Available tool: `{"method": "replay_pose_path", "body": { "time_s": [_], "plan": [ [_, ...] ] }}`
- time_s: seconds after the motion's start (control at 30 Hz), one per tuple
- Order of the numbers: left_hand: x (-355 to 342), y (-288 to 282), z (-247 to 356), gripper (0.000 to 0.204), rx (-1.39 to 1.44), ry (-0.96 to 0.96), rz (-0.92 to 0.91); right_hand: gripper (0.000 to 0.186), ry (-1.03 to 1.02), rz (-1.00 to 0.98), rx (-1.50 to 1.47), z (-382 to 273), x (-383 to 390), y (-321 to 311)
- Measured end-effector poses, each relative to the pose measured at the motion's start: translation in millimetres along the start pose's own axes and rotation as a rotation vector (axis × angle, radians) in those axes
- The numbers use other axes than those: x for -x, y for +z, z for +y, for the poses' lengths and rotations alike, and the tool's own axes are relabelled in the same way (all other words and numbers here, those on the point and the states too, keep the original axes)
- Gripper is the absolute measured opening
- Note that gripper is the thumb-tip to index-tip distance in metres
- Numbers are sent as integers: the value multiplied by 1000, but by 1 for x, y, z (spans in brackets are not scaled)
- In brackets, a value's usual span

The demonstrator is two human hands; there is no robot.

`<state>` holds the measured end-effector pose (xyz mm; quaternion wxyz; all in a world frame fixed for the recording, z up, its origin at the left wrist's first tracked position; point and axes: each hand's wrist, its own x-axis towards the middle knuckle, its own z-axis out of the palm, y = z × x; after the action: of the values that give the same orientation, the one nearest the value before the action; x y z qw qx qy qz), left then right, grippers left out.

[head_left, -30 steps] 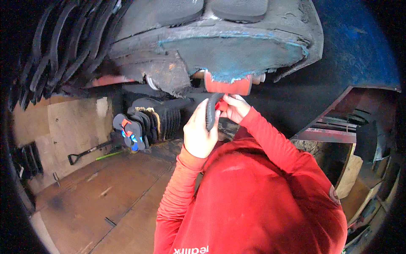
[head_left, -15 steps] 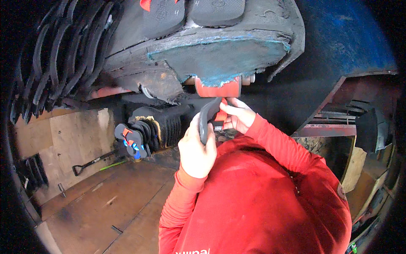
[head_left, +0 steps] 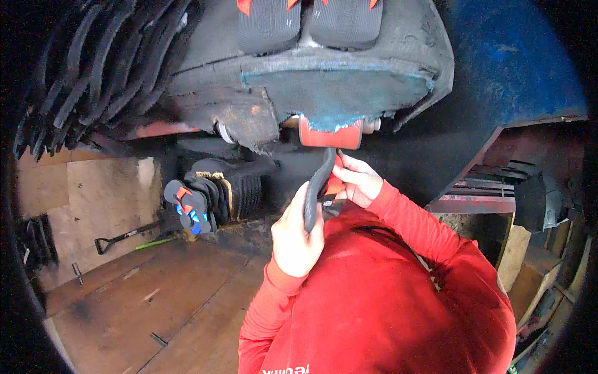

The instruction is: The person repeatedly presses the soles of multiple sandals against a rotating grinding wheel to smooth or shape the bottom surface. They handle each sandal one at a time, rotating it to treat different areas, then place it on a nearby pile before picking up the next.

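Note:
My left hand [head_left: 296,240] is closed around a black flip-flop sole [head_left: 316,187], which stands on edge and curves upward in front of my red-sleeved chest. My right hand [head_left: 360,181] pinches a red strap [head_left: 336,184] at the sole's right side. Both hands sit just below a red block [head_left: 330,134] under the edge of a dark foam-covered bench [head_left: 336,87] with a teal rim. Two black flip-flops with orange-red straps [head_left: 308,22] lie on top of that bench.
A thick fan of black soles [head_left: 87,75] hangs at the upper left. A row of finished flip-flops [head_left: 208,193] stands behind on the wooden floor [head_left: 143,293], with a small shovel [head_left: 124,237] beside it. At the right are a blue surface [head_left: 517,62] and metal shelves [head_left: 492,187].
The bench and soles have slid higher in the picture as my head tipped. My hands stay on the sole and strap, with the left hand now a little lower on the sole.

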<state>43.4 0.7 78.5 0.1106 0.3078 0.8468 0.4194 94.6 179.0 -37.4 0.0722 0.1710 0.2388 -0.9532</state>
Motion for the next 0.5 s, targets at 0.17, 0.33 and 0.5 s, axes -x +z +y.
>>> {"method": "replay_pose_path", "body": {
  "time_s": [0.17,0.33,0.5],
  "plan": [
    [72,-14,-31,45,70,-155,-51,77,-32,45,202,24,17,0],
    [54,5,-65,43,105,-393,-240,95,-341,75,897,48,9,-10],
    [-33,51,-75,51,258,-186,-180,90,-218,-55,501,53,5,-13]
  ]
}}
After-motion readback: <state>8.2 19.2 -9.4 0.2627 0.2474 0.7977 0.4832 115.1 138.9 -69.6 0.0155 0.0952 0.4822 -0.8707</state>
